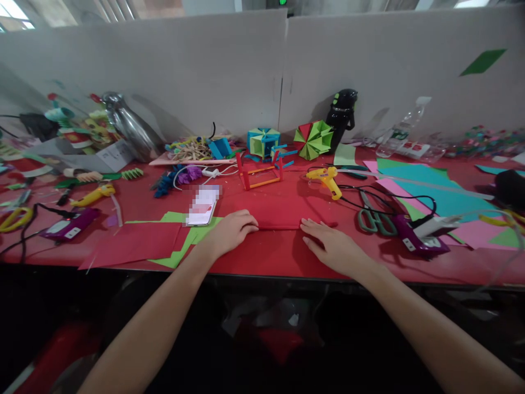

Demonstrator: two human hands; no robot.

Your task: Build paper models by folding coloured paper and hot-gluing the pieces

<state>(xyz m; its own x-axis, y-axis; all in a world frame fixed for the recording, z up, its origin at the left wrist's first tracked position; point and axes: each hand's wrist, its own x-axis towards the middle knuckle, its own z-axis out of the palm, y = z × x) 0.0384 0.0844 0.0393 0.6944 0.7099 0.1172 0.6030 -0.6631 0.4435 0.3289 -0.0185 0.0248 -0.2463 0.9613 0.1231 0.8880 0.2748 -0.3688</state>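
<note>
A red sheet of paper [283, 213] lies on the red table, its near edge rolled or folded into a narrow strip. At the left end of that edge, my left hand [233, 232] is closed, with the fingertips curled on the paper. My right hand [334, 246] is at the other end, its fingers on the rolled edge and its thumb on the near side. Part of the edge is hidden under the fingers. Just beyond the sheet stands a small frame of red and orange paper sticks [262, 178]. A phone [205, 210] lies left of my left hand.
To the right are a yellow glue gun [326, 178], scissors [375, 219], a purple power socket [422, 243] with cables, and blue paper [435, 191]. Red paper [135, 243] lies left. Behind stand a steel jug [131, 123], folded-paper models [314, 139] and a plastic bottle [406, 128].
</note>
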